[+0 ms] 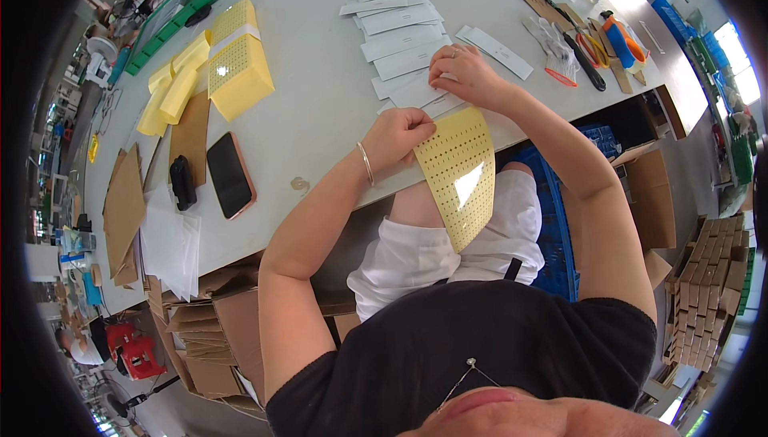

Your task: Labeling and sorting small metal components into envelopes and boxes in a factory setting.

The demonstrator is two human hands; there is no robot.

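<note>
My left hand (400, 134) pinches the upper left corner of a yellow sheet (462, 166) with rows of small dark marks. The sheet hangs over the table's front edge above my lap, and light glares off its middle. Just to the right and farther in, my right hand (470, 77) has its fingers curled down at the near end of a spread of flat white cards (402, 38). Whatever its fingertips hold, if anything, is hidden. Several of the cards overlap in a column running away from me, and a pair of white strips (498, 51) lies to their right.
At left are a banded yellow stack (238, 65), curled yellow sheets (178, 89), a phone (230, 174), a black object (182, 183), clear plastic bags (170, 237) and a green tray (180, 17). Gloves (554, 49), a black-handled cutter (584, 61) and orange-blue tape dispenser (624, 43) lie right.
</note>
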